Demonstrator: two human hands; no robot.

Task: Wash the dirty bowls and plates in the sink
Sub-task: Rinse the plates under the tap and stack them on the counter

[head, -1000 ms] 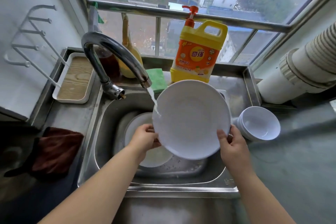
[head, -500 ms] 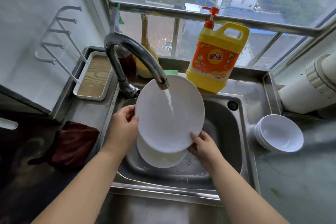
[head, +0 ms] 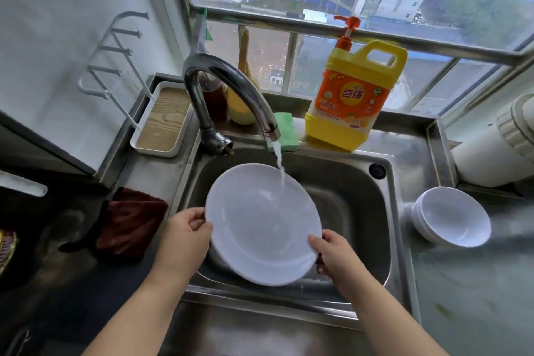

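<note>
A white plate (head: 260,225) is held face up over the steel sink (head: 346,196), under the running water from the chrome faucet (head: 231,87). My left hand (head: 185,237) grips its left rim with the thumb on top. At the lower right rim, my right hand (head: 332,254) pinches the plate. Water pools in the plate's hollow. Whatever lies beneath the plate in the sink is hidden. A stack of white bowls (head: 452,217) sits on the counter to the right of the sink.
A yellow dish soap jug (head: 352,101) and a green sponge (head: 284,131) stand behind the sink. A wooden-lined white tray (head: 161,121) sits at back left. A dark red cloth (head: 127,222) lies left of the sink. A white pipe (head: 497,147) runs at right.
The plate went from tilted upright to lying face up and lower in the sink, with water now falling into it. Both hands shifted along its rim.
</note>
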